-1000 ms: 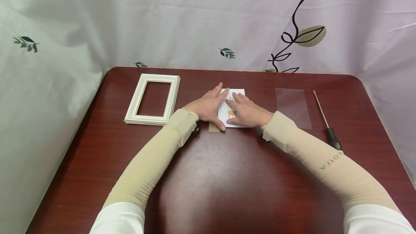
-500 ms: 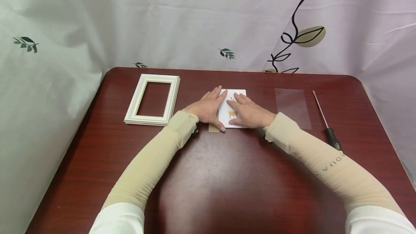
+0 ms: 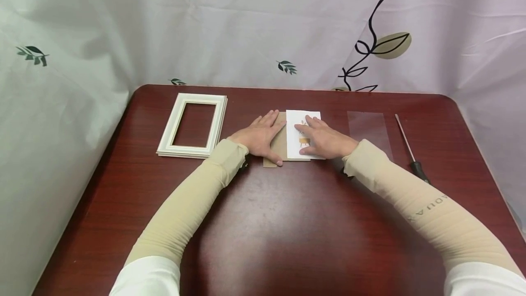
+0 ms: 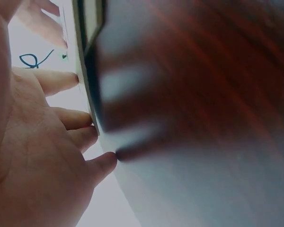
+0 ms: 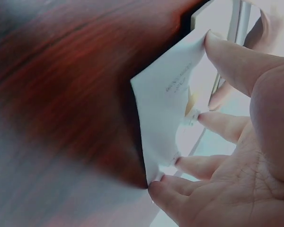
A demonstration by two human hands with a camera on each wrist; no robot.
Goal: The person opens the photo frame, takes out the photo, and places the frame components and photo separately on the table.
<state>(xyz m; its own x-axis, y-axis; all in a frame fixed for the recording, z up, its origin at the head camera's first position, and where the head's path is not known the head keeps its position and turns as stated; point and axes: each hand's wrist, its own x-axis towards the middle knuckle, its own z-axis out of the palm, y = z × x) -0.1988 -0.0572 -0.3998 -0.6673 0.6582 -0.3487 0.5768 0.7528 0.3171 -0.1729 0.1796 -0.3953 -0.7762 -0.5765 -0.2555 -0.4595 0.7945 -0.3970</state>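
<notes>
A white card with a small printed picture lies over a brown backing board in the head view, shifted past the board's right side. On the board's left part rests my left hand, fingers spread; its fingertips meet the board's edge in the left wrist view. My right hand presses its fingertips and thumb onto the card, hiding part of the picture. Seen from the right wrist, the card juts out beyond the board. A brown flap pokes out below the left hand.
To the left lies a white picture frame with an open middle. A clear sheet lies right of the card, beside a screwdriver with a black handle, partly behind the right sleeve. A patterned curtain hangs behind the table.
The card has slid right under my right hand, which moved with it, uncovering the brown board beneath. My left hand has stayed nearly in place.
</notes>
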